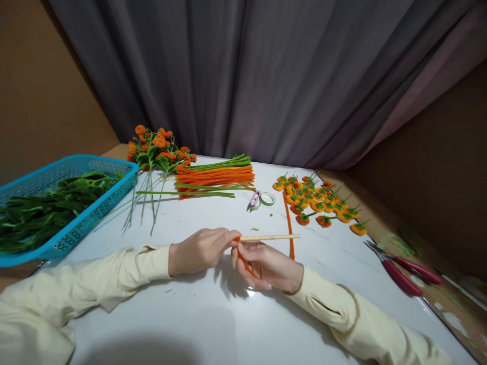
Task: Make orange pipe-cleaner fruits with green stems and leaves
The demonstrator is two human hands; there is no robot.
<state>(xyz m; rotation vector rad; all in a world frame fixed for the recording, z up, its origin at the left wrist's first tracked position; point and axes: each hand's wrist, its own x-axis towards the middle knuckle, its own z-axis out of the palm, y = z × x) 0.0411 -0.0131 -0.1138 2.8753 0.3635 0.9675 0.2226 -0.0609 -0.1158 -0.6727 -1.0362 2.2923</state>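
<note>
A thin wooden stick (272, 237) points to the right from between my two hands, over the white table. Its left end is pinched in the fingers of my left hand (203, 249), where a bit of orange pipe cleaner shows around it. My right hand (266, 264), palm partly up, has its fingers curled on the orange pipe cleaner (247, 266), whose length crosses those fingers just below the stick. Another orange strip (289, 223) lies on the table behind my right hand.
A blue basket (95, 203) of green leaves stands left. Orange flowers (160, 142), orange stems (215, 176) and green stems (228, 163) lie at the back. Snips (253, 200) and green tape (268, 198) are central; flower heads (319, 200) and red-handled pliers (403, 274) lie right.
</note>
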